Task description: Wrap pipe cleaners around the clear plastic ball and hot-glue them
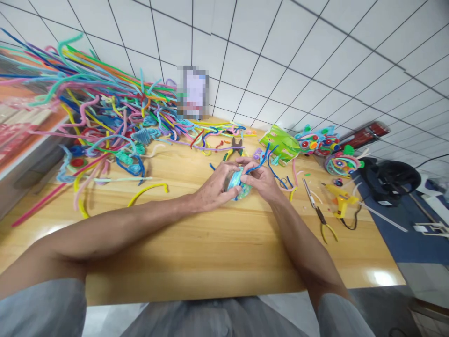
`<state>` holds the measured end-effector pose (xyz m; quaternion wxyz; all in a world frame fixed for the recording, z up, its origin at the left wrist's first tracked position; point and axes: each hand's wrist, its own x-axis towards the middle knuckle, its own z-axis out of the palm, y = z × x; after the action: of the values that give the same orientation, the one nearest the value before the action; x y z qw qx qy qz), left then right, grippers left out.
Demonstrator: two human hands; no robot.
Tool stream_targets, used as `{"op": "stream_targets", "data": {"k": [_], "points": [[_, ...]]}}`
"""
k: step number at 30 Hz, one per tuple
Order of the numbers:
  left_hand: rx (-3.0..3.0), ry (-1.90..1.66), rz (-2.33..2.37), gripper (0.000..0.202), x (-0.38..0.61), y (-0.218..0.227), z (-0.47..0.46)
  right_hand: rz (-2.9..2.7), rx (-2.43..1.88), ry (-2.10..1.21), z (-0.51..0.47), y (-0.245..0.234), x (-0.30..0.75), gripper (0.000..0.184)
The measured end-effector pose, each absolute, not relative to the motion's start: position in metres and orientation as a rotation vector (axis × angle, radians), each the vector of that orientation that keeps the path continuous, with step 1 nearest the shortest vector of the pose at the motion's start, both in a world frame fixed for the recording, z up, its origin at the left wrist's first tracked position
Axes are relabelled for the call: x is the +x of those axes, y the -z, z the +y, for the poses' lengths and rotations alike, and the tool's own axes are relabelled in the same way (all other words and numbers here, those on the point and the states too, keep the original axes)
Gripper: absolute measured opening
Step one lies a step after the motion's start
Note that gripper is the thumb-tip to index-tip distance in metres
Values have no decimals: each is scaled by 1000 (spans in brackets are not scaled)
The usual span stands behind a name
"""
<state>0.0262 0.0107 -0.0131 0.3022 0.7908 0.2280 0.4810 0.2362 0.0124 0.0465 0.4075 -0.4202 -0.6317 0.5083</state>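
My left hand [218,184] is closed around the side of a small round piece [235,178] in light blue and green; its exact make is partly covered by fingers. On its right side, my right hand [258,179] pinches a dark blue pipe cleaner [261,163] against the piece, with the free end sticking up and away. Both hands are just above the wooden table [196,252]. Beyond them lie pliers with dark jaws [237,142]. A green packet [279,142] stands behind the right hand, close to more loose blue pipe cleaner [275,173].
A large heap of coloured pipe cleaners [115,103] covers the left back. To the right lie a yellow glue gun [343,200], yellow-handled pliers [326,225] and a silver-grey tool [309,193]. Decorated colourful pieces [317,140] and a black fan-like object [393,182] stand farther right.
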Motion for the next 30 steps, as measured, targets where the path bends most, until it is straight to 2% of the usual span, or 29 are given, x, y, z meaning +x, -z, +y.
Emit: {"op": "stream_targets", "data": {"k": [11, 20, 30], "points": [[2141, -1218, 576, 39, 25, 7, 5, -1423, -1063, -1346, 11, -43, 235, 41], [2141, -1160, 589, 31, 23, 6, 4, -1511, -1086, -1267, 15, -44, 241, 38], [2117, -1170, 622, 31, 21, 5, 2, -1450, -1141, -1326, 18, -42, 246, 41]]}}
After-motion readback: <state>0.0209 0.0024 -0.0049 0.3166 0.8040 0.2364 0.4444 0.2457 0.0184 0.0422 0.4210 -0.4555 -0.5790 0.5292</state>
